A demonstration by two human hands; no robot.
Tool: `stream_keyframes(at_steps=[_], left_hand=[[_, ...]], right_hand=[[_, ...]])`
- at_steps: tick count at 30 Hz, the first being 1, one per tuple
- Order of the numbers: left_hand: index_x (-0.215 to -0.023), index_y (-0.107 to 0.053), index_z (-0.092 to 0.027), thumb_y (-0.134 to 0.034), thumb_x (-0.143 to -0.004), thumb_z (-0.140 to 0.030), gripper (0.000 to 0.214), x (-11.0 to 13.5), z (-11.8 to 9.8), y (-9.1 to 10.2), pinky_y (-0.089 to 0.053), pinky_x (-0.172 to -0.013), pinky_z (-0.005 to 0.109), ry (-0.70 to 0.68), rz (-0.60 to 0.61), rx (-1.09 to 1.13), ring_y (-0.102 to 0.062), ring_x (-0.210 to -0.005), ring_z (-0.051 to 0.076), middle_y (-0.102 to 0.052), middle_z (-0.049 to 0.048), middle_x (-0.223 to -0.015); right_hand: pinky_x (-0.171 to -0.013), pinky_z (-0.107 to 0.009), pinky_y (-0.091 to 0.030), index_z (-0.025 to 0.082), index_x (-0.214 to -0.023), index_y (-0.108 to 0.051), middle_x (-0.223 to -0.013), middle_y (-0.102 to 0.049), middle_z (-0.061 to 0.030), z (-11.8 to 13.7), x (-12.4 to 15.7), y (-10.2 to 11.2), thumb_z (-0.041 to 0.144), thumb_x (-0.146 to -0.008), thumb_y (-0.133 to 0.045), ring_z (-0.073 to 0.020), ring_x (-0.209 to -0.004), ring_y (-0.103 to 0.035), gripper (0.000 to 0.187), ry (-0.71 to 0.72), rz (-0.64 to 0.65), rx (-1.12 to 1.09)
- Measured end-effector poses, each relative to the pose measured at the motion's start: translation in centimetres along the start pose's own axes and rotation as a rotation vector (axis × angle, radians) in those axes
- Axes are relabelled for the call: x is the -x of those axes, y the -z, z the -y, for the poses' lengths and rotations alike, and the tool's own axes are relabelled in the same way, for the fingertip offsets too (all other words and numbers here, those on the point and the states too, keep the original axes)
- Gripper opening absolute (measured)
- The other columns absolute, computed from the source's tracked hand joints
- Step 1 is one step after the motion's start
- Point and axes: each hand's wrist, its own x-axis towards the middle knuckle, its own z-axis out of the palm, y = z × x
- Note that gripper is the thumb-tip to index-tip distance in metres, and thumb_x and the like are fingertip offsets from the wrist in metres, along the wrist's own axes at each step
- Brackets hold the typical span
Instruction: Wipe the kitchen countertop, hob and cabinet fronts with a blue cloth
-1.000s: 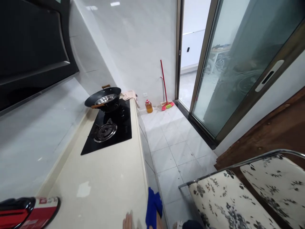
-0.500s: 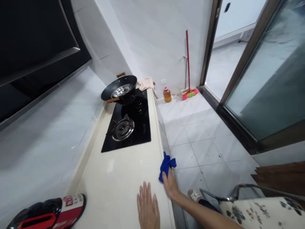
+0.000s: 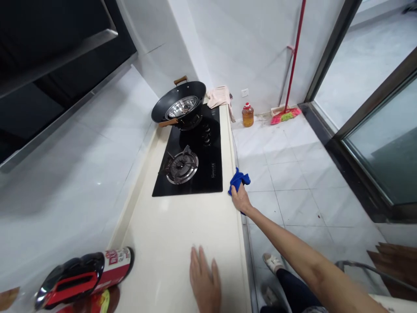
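Observation:
My right hand (image 3: 241, 200) grips a crumpled blue cloth (image 3: 237, 180) at the front edge of the cream countertop (image 3: 176, 230), level with the near end of the stove. Its arm reaches in from the lower right. Near the bottom of the view, my left hand (image 3: 205, 280) is over the counter with fingers stretched out, slightly blurred, holding nothing. Beyond both hands lies the black gas stove (image 3: 208, 174) with a bare near burner (image 3: 182, 167). A black wok (image 3: 163, 106) with wooden handles sits on the far burner, a shiny metal bowl (image 3: 182, 108) inside it.
A dark bottle with a red handle (image 3: 84, 278) stands at the lower left of the counter. A pink cloth (image 3: 219, 96) hangs over the far corner. On the floor are an oil jug (image 3: 248, 116) and a red broom (image 3: 286, 114). A glass door (image 3: 387, 152) is at right.
My right hand has slid the blue cloth forward along the counter edge, towards the stove. The left hand stays over the counter, fingers less flat. The view has shifted.

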Motion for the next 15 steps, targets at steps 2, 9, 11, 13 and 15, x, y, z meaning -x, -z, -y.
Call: stream_keyframes(at_steps=[2,9,11,13,15], left_hand=[[-0.153,-0.037,-0.018,-0.052,-0.099,-0.043,0.062,-2.3,-0.2,1.0,-0.031,-0.123,0.059,0.049,-0.004,0.053,-0.033,-0.148,0.034,-0.033,0.0189,-0.160],[-0.142,-0.051,-0.018,-0.060,-0.094,-0.051,0.059,-3.1,-3.8,-0.2,-0.038,-0.118,0.062,-0.090,0.098,0.228,-0.045,-0.139,0.033,-0.046,0.0153,-0.152],[-0.141,-0.054,-0.019,-0.057,-0.094,-0.053,0.058,-0.4,-6.6,-1.5,-0.045,-0.116,0.054,-0.169,0.174,0.317,-0.051,-0.135,0.030,-0.053,0.0149,-0.147],[-0.141,-0.056,-0.021,-0.051,-0.096,-0.052,0.055,2.2,-8.9,-2.4,-0.053,-0.109,0.042,-0.281,0.342,0.499,-0.059,-0.128,0.026,-0.062,0.0136,-0.138],[-0.131,-0.065,-0.025,-0.046,-0.098,-0.048,0.045,3.4,-9.8,-2.6,-0.060,-0.098,0.033,-0.286,0.496,0.686,-0.069,-0.110,0.022,-0.072,0.0109,-0.120]], right_hand=[[-0.110,-0.047,-0.043,0.011,-0.139,-0.047,-0.133,-0.059,-0.0208,0.2,0.2,0.2,0.047,-0.096,-0.036,-0.0315,-0.125,-0.056,0.057,-0.001,0.003,0.021],[-0.105,-0.049,-0.046,0.009,-0.133,-0.050,-0.124,-0.064,-0.0238,0.4,0.0,0.6,0.049,-0.092,-0.037,-0.0350,-0.116,-0.062,0.059,-0.047,-0.008,0.147],[-0.105,-0.048,-0.046,0.009,-0.133,-0.050,-0.124,-0.064,-0.0234,0.2,-0.3,0.8,0.049,-0.092,-0.036,-0.0346,-0.115,-0.062,0.059,-0.053,-0.001,0.191],[-0.104,-0.047,-0.047,0.010,-0.132,-0.050,-0.123,-0.065,-0.0229,-0.2,-0.6,1.1,0.050,-0.093,-0.036,-0.0341,-0.115,-0.063,0.058,-0.055,0.017,0.234],[-0.104,-0.048,-0.047,0.010,-0.131,-0.050,-0.121,-0.066,-0.0229,-0.4,-0.8,1.3,0.051,-0.093,-0.037,-0.0343,-0.113,-0.064,0.057,-0.056,0.041,0.274]])
